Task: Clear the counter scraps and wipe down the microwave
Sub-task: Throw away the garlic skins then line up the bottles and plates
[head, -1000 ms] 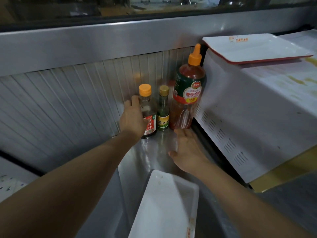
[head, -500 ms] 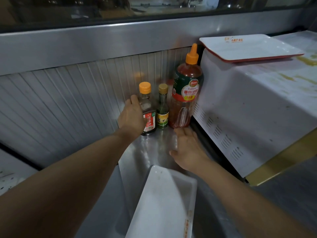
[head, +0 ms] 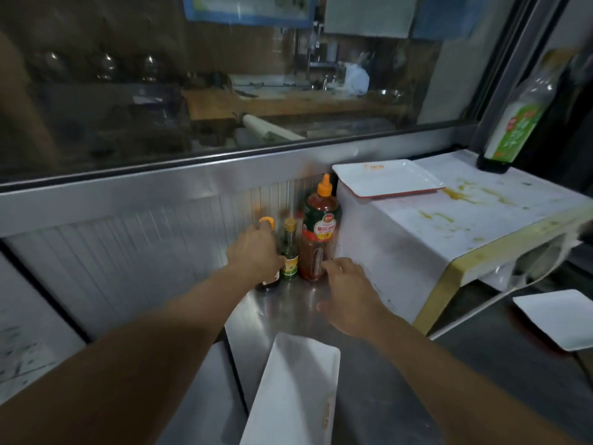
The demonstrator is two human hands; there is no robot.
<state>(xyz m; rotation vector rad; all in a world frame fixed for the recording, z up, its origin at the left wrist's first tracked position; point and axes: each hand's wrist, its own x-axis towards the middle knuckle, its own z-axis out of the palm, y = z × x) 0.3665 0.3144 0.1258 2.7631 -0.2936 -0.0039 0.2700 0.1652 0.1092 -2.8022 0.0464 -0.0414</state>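
At centre frame, our left hand (head: 256,252) closes its grip on the orange-capped bottle (head: 267,223), judged to clear the counter (head: 288,313) corner. Our right hand (head: 345,292) hovers with a loose, empty grip near the large sauce bottle (head: 319,232). At right, the stained microwave (head: 449,226) awaits wiping

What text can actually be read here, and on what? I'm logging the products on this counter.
Nothing reads cleanly.
Large red sauce bottle: red and white label with characters, too blurred to quote.
Small green bottle: yellow label, print too small.
Orange-capped bottle: label mostly hidden by the left hand.
Tall bottle on the microwave: green label, blurred.
Red-rimmed white tray: orange logo, illegible.
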